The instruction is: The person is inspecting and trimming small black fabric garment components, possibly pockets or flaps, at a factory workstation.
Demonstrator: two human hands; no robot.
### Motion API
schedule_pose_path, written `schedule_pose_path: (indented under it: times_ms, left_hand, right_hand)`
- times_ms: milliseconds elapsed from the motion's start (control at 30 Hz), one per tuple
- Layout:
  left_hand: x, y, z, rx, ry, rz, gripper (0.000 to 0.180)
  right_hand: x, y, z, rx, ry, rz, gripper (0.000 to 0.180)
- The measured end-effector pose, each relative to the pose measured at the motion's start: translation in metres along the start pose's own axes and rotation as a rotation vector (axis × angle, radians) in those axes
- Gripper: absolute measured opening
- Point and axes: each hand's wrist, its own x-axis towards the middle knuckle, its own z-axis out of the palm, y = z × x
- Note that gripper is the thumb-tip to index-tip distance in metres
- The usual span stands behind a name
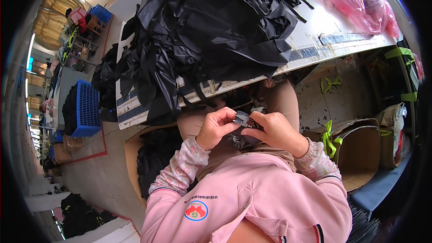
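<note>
Over my lap, my left hand point(217, 128) pinches the left end of a small flat grey piece point(241, 118) between thumb and fingertips. From the other side my right hand point(276, 132) grips it too, fingers curled and thumb pressed toward it. The piece looks silvery with dark marks; its kind is too small to make out, and my fingers cover part of it. Just beyond my hands, a heap of black fabric pieces point(216, 22) covers much of the white table point(315, 40), with strips hanging over the near edge.
Crumpled pink plastic point(346, 0) lies at the table's far right. Beside my left leg stands a cardboard box point(131, 153) with black fabric; an open carton point(360, 157) is on my right. A blue crate point(87, 108) sits on the floor at left. Dark scraps litter the floor under the table.
</note>
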Motion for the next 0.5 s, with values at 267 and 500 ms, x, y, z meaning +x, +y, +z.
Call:
schedule_pose_path:
  times_ms: [267,500]
  left_hand:
    - [0.001,-0.001,0.0,0.068,0.024,0.009,0.009]
    - [-0.023,0.012,-0.045,0.616,0.118,0.222,0.01]
  right_hand:
    - [-0.001,0.002,-0.001,-0.152,0.029,-0.058,0.037]
    - [0.006,0.025,-0.009,-0.102,0.052,0.062,0.032]
